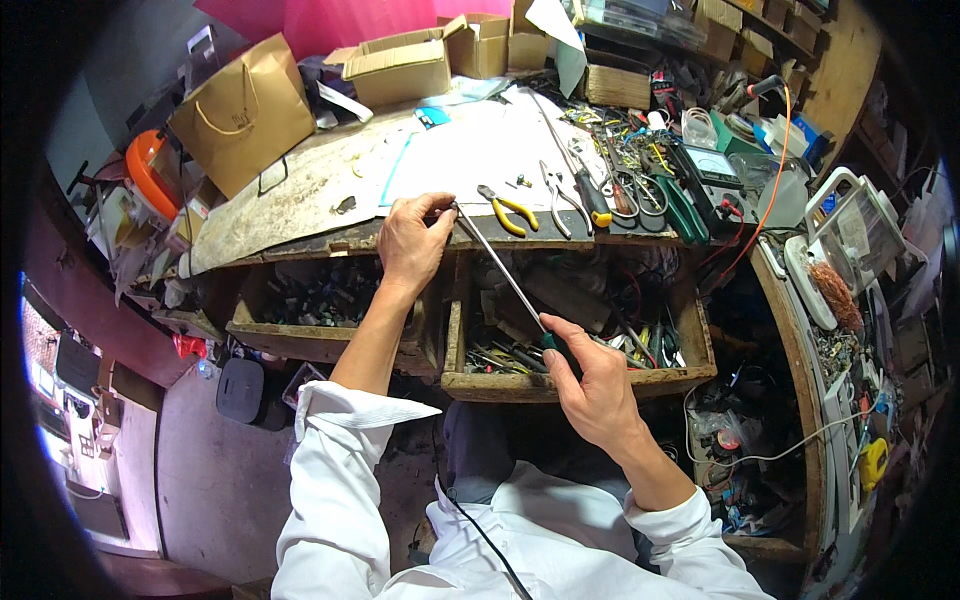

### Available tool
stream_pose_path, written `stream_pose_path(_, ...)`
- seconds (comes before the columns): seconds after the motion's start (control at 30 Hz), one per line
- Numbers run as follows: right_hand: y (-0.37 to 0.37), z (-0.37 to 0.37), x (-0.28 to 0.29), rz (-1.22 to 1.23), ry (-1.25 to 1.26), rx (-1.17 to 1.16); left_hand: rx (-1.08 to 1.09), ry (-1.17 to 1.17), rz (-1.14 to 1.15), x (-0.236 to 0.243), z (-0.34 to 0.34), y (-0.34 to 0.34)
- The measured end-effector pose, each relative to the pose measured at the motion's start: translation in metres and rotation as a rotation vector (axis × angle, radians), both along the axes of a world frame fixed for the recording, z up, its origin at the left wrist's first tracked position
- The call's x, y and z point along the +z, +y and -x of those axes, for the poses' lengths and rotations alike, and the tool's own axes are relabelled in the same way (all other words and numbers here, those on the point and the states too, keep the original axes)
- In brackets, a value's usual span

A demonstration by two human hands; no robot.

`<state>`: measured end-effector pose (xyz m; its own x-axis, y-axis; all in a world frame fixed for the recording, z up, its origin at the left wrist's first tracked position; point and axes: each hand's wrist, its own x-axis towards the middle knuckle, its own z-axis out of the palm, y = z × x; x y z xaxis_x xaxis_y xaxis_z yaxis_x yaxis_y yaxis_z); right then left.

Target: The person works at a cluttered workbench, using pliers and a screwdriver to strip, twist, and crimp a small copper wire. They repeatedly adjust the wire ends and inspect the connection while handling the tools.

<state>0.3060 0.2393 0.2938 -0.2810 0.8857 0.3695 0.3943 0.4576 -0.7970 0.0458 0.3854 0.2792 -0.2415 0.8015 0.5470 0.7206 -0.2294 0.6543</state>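
Observation:
My left hand (pixel 412 238) is closed in a pinch above the bench's front edge. Its fingertips meet the far end of a long-shafted screwdriver (pixel 500 265); a tiny dark piece shows there, too small to name. In my right hand (pixel 592 385) is the near end of that screwdriver, over the open drawer. A bit of green shows by the fingers, and the palm hides the rest of the handle. Beyond, on the bench, lie yellow-handled cutters (pixel 510 212), pliers with pale handles (pixel 563 203) and a yellow-and-black screwdriver (pixel 593 200).
Two wooden drawers stand open below the bench: the right drawer (pixel 580 387) holds tools, the left drawer (pixel 310 343) dark small parts. A white sheet (pixel 470 150) covers the bench's middle. A meter (pixel 708 165) with an orange cable sits right. Cardboard boxes (pixel 400 70) line the back.

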Motion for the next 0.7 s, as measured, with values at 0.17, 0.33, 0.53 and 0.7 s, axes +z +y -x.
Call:
stream_pose_path(0.17, -0.005, 0.004, 0.008, 0.053, 0.013, -0.001, -0.024, -0.021, 0.015, -0.001, 0.001, 0.003)
stream_pose_path(0.33, -0.005, 0.007, 0.017, 0.090, -0.047, 0.000, -0.010, -0.002, -0.017, 0.002, -0.001, 0.001)
stream_pose_path(0.53, 0.000, 0.004, 0.027, 0.094, -0.115, 0.027, -0.059, 0.008, -0.057, 0.001, 0.003, 0.001)
stream_pose_path(0.7, 0.007, -0.002, 0.020, -0.068, -0.216, 0.003, -0.057, 0.083, -0.115, 0.001, 0.001, 0.005)
